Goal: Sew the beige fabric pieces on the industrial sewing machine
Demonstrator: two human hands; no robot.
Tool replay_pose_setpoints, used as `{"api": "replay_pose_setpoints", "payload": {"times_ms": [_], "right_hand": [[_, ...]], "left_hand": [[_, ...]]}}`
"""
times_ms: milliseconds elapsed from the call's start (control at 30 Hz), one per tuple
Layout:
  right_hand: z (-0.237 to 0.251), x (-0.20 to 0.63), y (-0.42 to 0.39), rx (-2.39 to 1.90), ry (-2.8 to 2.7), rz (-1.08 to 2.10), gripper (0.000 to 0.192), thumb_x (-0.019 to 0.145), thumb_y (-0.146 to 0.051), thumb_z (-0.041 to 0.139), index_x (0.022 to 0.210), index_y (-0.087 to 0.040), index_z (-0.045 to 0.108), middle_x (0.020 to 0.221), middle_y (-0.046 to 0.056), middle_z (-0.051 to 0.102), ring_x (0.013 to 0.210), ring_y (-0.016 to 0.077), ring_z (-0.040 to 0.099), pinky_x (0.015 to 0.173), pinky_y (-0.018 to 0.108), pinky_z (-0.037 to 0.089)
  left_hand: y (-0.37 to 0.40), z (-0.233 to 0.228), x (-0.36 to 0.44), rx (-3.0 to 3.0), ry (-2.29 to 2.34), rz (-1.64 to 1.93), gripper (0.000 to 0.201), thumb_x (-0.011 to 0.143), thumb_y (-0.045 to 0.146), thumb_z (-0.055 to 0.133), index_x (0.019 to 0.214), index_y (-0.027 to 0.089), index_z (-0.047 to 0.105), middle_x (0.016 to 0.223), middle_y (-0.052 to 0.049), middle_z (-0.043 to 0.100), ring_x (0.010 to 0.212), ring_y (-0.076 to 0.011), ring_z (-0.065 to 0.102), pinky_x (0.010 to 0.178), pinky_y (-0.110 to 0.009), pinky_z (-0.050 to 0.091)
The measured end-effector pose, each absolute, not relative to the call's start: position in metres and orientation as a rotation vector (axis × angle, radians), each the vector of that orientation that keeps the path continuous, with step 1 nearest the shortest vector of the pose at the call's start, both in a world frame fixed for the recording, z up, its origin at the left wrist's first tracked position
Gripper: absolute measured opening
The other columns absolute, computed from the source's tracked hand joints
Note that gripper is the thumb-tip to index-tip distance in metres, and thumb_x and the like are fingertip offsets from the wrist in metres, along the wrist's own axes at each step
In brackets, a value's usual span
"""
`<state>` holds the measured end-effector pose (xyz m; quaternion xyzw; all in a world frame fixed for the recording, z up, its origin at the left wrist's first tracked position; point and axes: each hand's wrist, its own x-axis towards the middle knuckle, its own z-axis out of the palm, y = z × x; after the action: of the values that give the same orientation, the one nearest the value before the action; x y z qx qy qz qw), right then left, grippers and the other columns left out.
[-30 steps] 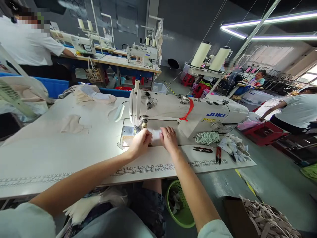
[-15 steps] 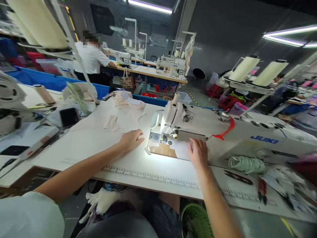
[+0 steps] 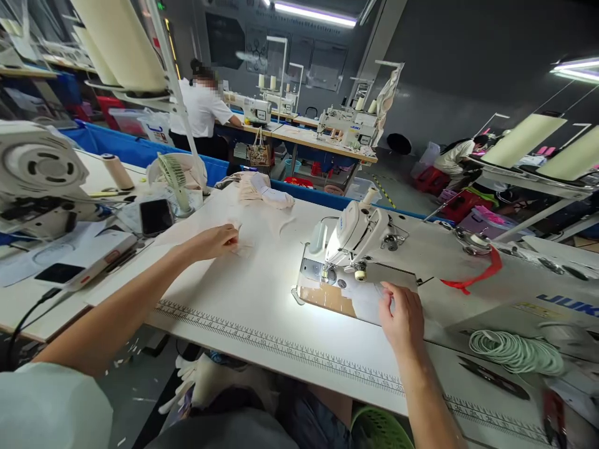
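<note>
My left hand (image 3: 216,242) reaches over the white table, its fingers closed at a small cream fabric piece (image 3: 243,251) that shows beside the fingertips. How firmly they grip it is hidden. On the bed of the white sewing machine (image 3: 358,240) rests my right hand (image 3: 403,315), right of the needle area. Its fingers are curled inward, and I cannot make out whether something thin is between them. The machine's lamp lights the metal bed plate (image 3: 327,298), which has a brownish patch.
Folded cream fabric (image 3: 266,190) lies at the table's far edge. A phone (image 3: 156,217), small green fan (image 3: 174,181) and thread cone (image 3: 116,173) stand left. Right are coiled pale green cord (image 3: 517,352) and dark thread snips (image 3: 493,377). A co-worker (image 3: 199,109) sits beyond.
My left hand has moved left, away from the machine, to the small fabric piece. My right hand stays on the machine bed. The head view has turned a little left.
</note>
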<state>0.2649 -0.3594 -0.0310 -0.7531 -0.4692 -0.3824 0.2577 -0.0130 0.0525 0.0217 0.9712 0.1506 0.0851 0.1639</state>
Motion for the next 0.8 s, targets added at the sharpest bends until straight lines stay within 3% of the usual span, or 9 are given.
{"api": "replay_pose_setpoints", "payload": {"times_ms": [100,233,333,400,533,700,800], "right_hand": [[-0.026,0.251,-0.359,-2.039,-1.274,-0.951,0.023,0.096,-0.016,0.045,0.105,-0.021,0.065,0.088,0.008,0.071,0.082,0.0236,0.063,0.079,0.037,0.047],[-0.011,0.215,-0.345,-1.990,-1.541,-0.524,0.027,0.100,-0.019,0.045,0.113,-0.021,0.067,0.097,0.006,0.071,0.089,0.0194,0.064,0.083,0.033,0.046],[0.001,0.194,-0.328,-2.077,-1.720,-0.313,0.035,0.103,-0.023,0.041,0.128,-0.020,0.065,0.099,0.007,0.067,0.089,0.0198,0.060,0.082,0.034,0.043],[0.007,0.187,-0.317,-2.152,-1.816,-0.301,0.036,0.103,-0.026,0.041,0.131,-0.021,0.064,0.097,0.007,0.063,0.084,0.0200,0.055,0.077,0.034,0.039],[0.004,0.184,-0.305,-2.194,-1.918,-0.373,0.028,0.103,-0.030,0.048,0.117,-0.021,0.070,0.091,0.006,0.058,0.078,0.0189,0.046,0.071,0.033,0.032],[-0.005,0.179,-0.304,-2.179,-1.869,-0.438,0.026,0.103,-0.028,0.046,0.101,-0.020,0.071,0.088,0.005,0.055,0.077,0.0181,0.043,0.071,0.032,0.030],[-0.006,0.177,-0.305,-2.168,-1.859,-0.475,0.027,0.104,-0.026,0.045,0.104,-0.020,0.071,0.087,0.005,0.056,0.077,0.0184,0.044,0.072,0.032,0.031]], "left_hand": [[0.046,0.027,-0.013,2.742,0.329,0.362,0.024,0.088,0.039,0.047,0.079,0.020,0.058,0.089,-0.008,0.064,0.078,-0.0192,0.060,0.071,-0.028,0.047],[0.028,0.044,-0.004,2.648,0.113,0.466,0.028,0.092,0.043,0.046,0.081,0.021,0.059,0.087,-0.007,0.068,0.092,-0.0210,0.062,0.081,-0.028,0.049],[0.010,0.062,0.014,2.566,0.073,0.198,0.027,0.090,0.042,0.050,0.082,0.021,0.063,0.076,-0.001,0.069,0.073,-0.0158,0.064,0.067,-0.023,0.046],[-0.007,0.071,0.030,2.527,0.025,-0.004,0.025,0.088,0.041,0.055,0.078,0.020,0.064,0.066,0.002,0.066,0.060,-0.0126,0.060,0.058,-0.021,0.041],[-0.052,0.069,0.062,2.453,-0.117,-0.157,0.019,0.084,0.032,0.059,0.071,0.019,0.061,0.058,0.003,0.064,0.050,-0.0099,0.053,0.051,-0.021,0.035],[-0.095,0.033,0.091,2.293,0.016,-0.038,0.013,0.080,0.027,0.057,0.071,0.019,0.059,0.061,0.000,0.068,0.056,-0.0131,0.058,0.055,-0.023,0.039],[-0.102,0.018,0.098,2.317,0.179,0.002,0.015,0.080,0.031,0.055,0.072,0.019,0.060,0.065,0.001,0.069,0.062,-0.0151,0.060,0.058,-0.025,0.039]]}}
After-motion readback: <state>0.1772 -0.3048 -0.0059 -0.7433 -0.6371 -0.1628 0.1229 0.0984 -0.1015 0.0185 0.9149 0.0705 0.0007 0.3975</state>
